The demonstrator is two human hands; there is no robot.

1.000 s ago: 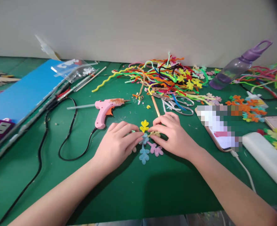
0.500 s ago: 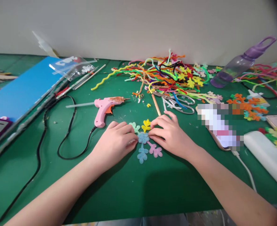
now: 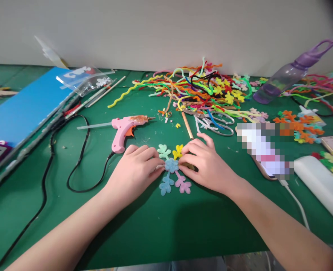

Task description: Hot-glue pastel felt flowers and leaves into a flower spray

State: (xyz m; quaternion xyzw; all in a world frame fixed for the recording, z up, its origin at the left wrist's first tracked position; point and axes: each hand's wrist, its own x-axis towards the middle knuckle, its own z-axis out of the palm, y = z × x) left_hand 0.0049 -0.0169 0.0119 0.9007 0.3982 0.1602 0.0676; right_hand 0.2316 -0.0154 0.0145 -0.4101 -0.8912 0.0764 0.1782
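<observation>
A fuzzy multicoloured snowflake [image 3: 171, 165] lies flat on the green table, with a blue flower-shaped centre. Its visible arms are a mint one [image 3: 164, 151] and a yellow one [image 3: 178, 151] at the top, and a blue one [image 3: 167, 184] and a pink one [image 3: 182, 183] below. My left hand [image 3: 139, 163] closes its fingertips on the left edge, where a pale bit shows between thumb and finger. On the opposite edge, the thumb and fingers of my right hand [image 3: 202, 160] pinch beside the centre, one finger raised. The fingers partly cover both sides.
A pink glue gun [image 3: 124, 130] with a black cord lies at left. Behind are tangled pipe cleaners [image 3: 194, 88], scissors [image 3: 220, 124] and a wooden stick [image 3: 187, 125]. To the right are a phone [image 3: 264, 154], a white oblong object [image 3: 320, 188] and a purple bottle [image 3: 285, 77].
The snowflake has turned slightly clockwise: its lower blue and pink arms have swung left, the yellow one right. Both hands remain at its sides, and the view has shifted a little.
</observation>
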